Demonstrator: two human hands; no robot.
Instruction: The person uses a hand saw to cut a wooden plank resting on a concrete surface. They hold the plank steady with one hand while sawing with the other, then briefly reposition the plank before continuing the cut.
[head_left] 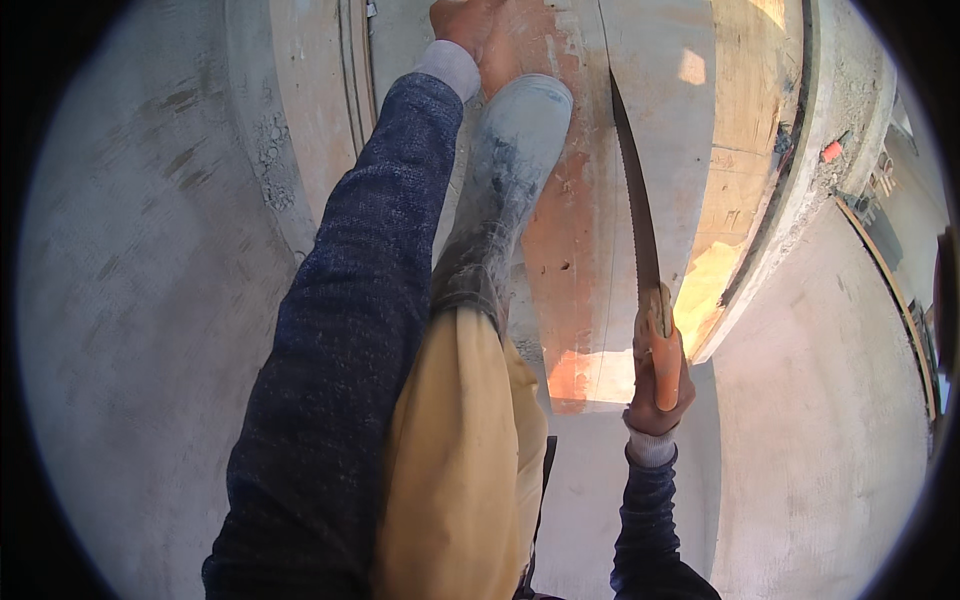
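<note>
My right hand (677,385) is closed round the orange handle of a handsaw (637,190). The saw's long dark blade points away from me, its toothed edge facing left, over a worn board (570,270) with an orange-stained strip. A thin dark line runs along the board near the blade's tip. At the top edge my left hand (463,22) reaches to the board's far part; its fingers are cut off or blend into the orange surface. My foot in a grey, dirt-smeared rubber boot (520,130) rests on or over the board, between my left arm and the saw.
Bare wooden planks (738,190) lie to the right, partly sunlit, beside a rough concrete ledge (790,240). A small red piece (832,151) sits on that ledge. Rubble (272,150) lines the left side, next to a grey concrete surface (150,300). A long timber strip (890,290) stands far right.
</note>
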